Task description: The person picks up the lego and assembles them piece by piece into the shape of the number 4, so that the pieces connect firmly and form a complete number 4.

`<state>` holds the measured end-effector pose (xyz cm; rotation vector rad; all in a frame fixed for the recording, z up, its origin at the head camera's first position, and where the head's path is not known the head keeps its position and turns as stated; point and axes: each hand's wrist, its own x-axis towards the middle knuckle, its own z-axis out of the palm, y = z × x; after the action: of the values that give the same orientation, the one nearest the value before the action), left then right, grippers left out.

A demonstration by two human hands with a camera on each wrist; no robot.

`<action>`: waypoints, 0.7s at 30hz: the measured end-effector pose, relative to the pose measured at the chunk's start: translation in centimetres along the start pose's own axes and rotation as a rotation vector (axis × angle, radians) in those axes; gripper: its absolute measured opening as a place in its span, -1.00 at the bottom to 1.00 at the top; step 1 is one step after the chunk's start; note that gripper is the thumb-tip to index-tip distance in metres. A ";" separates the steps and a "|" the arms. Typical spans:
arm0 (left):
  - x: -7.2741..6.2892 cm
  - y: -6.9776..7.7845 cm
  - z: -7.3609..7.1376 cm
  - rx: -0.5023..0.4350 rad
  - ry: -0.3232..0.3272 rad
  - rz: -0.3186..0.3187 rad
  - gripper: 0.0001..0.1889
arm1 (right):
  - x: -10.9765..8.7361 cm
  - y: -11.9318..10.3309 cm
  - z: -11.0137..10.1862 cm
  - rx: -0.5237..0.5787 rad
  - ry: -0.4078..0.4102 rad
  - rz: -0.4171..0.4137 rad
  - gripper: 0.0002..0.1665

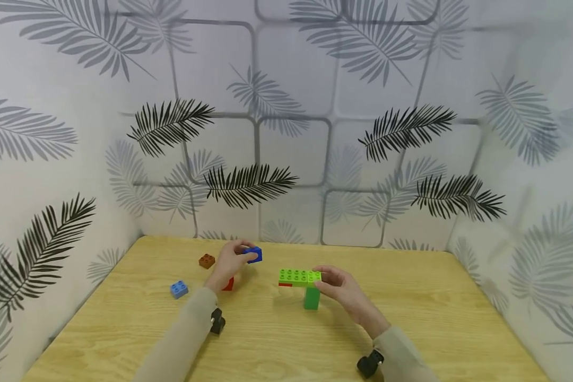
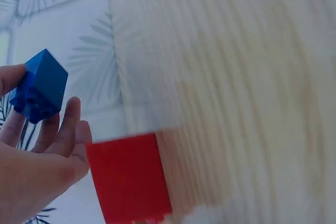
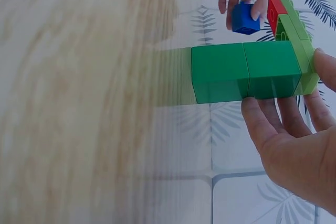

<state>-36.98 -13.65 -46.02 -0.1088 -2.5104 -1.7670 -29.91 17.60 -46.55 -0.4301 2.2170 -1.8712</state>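
Note:
My left hand pinches a dark blue toy brick between thumb and fingers, above the far part of the table. In the left wrist view its studs face down toward the palm. A red brick stands on the table below that hand, partly hidden by the wrist in the head view. My right hand holds a brick structure, thumb at the top and fingertips along its side. Two stacked green bricks form its upright. Lime green bricks reach left across the top, with a red brick under their free end.
A brown brick and a light blue brick lie on the wooden table to the left of my left hand. Behind the table's far edge stands a wall with a leaf pattern.

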 end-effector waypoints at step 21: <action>-2.8 2.9 4.1 -0.256 -0.047 0.221 -0.56 | 0.0 0.3 -0.1 0.019 -0.007 -0.004 -0.38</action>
<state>-33.97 -8.86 -44.96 -0.4280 -2.1866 -1.9994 -29.96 17.69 -46.85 -0.4377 2.1931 -1.8887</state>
